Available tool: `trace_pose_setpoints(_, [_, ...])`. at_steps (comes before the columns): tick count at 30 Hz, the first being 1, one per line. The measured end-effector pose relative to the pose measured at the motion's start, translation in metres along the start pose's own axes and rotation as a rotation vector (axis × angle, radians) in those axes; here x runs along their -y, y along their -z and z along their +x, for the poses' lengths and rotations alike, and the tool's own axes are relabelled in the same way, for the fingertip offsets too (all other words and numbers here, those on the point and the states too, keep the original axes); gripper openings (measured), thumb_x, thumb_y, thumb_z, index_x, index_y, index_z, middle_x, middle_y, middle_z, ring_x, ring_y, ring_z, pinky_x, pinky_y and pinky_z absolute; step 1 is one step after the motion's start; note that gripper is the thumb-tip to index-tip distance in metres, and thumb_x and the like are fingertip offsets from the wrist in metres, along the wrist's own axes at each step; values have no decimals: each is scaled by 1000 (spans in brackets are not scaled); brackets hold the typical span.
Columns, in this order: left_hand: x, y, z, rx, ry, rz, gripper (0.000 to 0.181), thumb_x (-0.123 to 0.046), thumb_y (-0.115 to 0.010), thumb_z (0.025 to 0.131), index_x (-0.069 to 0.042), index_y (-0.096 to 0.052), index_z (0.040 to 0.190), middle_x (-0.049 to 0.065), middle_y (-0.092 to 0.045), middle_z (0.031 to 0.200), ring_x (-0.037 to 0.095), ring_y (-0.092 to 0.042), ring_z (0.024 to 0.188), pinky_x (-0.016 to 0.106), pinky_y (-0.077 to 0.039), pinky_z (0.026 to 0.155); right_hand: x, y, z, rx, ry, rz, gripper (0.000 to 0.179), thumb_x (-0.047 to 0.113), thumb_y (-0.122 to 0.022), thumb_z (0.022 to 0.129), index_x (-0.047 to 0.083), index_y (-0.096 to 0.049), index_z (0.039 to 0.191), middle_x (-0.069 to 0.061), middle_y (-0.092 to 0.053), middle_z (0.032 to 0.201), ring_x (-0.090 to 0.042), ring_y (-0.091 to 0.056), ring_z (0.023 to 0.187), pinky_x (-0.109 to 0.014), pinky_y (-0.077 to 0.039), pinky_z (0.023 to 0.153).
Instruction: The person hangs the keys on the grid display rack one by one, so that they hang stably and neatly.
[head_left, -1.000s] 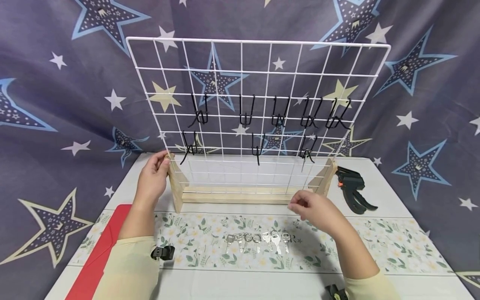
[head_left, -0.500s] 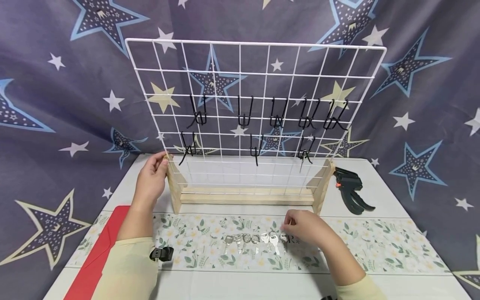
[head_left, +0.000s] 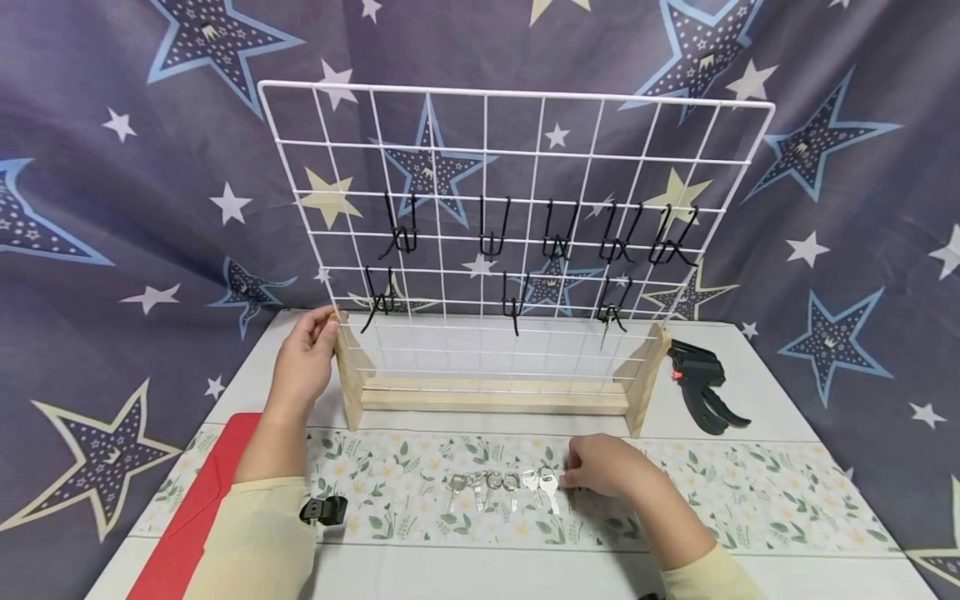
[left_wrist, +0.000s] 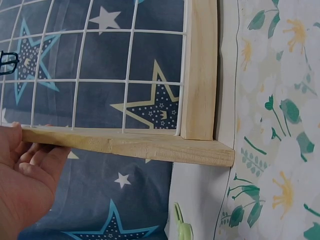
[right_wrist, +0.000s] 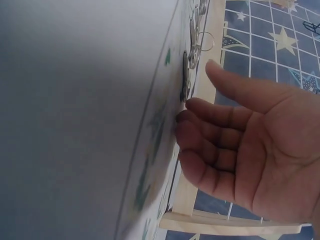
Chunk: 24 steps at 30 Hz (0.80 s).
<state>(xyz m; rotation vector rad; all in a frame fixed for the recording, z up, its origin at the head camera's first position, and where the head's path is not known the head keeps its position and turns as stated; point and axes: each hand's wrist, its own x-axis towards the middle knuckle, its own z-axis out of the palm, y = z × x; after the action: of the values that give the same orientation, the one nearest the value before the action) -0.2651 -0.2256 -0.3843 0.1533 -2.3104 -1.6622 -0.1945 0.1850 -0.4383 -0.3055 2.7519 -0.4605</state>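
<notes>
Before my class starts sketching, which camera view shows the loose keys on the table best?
The head view: it shows the keys spread in a row on the floral strip, with the right hand at one end. The right wrist view shows only a few, nearly edge-on near the hand; the left wrist view shows none.

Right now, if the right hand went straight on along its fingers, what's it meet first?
Likely the rightmost visible key in the row on the floral strip: in the head view the right hand points its fingers that way. Depth is unclear; it may already touch the key.
</notes>
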Motion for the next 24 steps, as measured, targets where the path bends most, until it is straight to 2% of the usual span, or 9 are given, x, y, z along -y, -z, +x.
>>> trace_pose_setpoints(18, [0,0,-2,1,-13,-4,44,-33,-40,106,-15,-44,146,6,-53,144,16,-51,129,38,-44,111,3,-5,6,-36,-22,-71,23,26,-75,84,14,-60,73,1,-55,64,-17,-50,58,-30,-40,53])
trace_pose_setpoints(24, [0,-1,-1,2,-12,-6,44,-32,-39,106,-15,-44,146,6,-53,144,17,-51,129,38,-43,111,1,-5,9,-25,-23,-55,22,25,-75,84,14,-61,72,1,-56,63,-17,-52,57,-30,-42,53])
